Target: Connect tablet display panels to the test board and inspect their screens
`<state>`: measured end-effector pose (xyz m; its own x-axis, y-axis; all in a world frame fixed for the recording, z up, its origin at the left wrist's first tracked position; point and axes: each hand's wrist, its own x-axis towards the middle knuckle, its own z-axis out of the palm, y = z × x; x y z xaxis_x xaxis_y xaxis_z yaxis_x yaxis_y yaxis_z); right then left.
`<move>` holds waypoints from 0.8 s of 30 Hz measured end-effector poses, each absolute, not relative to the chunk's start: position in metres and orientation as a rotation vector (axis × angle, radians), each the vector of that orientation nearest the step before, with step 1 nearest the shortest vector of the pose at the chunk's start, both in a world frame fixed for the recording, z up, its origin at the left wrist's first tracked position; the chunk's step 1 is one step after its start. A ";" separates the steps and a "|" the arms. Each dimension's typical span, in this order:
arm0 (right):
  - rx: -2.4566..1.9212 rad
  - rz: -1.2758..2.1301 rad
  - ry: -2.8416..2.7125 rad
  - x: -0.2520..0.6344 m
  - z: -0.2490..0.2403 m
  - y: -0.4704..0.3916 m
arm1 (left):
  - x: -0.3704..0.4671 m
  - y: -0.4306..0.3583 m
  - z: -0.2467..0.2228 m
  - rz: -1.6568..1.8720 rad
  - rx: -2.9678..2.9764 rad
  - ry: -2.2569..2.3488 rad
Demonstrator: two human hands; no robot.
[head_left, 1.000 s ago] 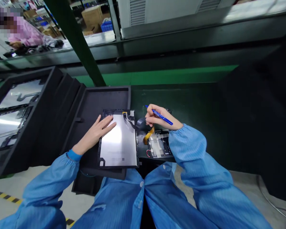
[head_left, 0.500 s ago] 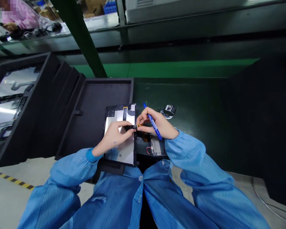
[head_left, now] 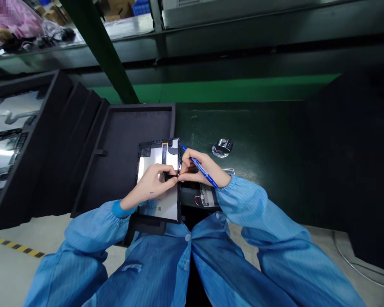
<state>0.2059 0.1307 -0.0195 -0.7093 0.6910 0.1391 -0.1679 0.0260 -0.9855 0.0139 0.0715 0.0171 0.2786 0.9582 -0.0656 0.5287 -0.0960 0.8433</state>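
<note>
My left hand (head_left: pixel 149 183) lies over a tablet-like display panel (head_left: pixel 168 207) with a silvery back and black frame. Its thumb and finger pinch a black flex cable (head_left: pixel 169 176) near the panel's right edge. Facing it, my right hand (head_left: pixel 209 167) pinches an orange flex cable (head_left: pixel 188 172), and the fingertips of both hands meet there. A blue pen (head_left: pixel 203 172) is tucked in the right hand, slanting across the fingers. Under the right wrist a device half with a circuit board (head_left: pixel 208 196) and a red wire is partly covered. The joint between the cables is too small to make out.
The panel rests partly over a black foam tray (head_left: pixel 128 128). More black trays with panels (head_left: pixel 14 111) stand at left. A shiny silver round object (head_left: pixel 223 147) sits on the dark green bench (head_left: pixel 269 140). A green post (head_left: pixel 104 55) rises behind; a person in pink (head_left: pixel 17 19) is beyond.
The view has shifted slightly. My fingertips have come closer together over the cable ends, and the right hand has turned a little lower. Both hands keep their pinch; the pen stays in the right.
</note>
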 end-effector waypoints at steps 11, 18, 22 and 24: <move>-0.921 0.581 -1.850 0.269 -0.028 0.141 | -0.044 0.036 0.022 1.129 1.420 1.713; -0.922 -0.012 -2.200 0.313 -0.061 0.151 | -0.084 0.028 -0.008 0.908 1.091 1.781; -0.916 -0.225 -2.211 0.307 -0.061 0.153 | -0.075 0.046 -0.006 0.656 1.156 1.904; -0.934 -0.298 -2.194 0.306 -0.060 0.155 | -0.072 0.051 -0.004 0.600 1.192 1.956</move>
<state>0.3056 0.1545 -0.0596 -0.4765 0.5337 0.6986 0.7007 0.7105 -0.0648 -0.0720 0.0506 -0.0038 -0.2802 0.8905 -0.3585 0.5364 0.4549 0.7108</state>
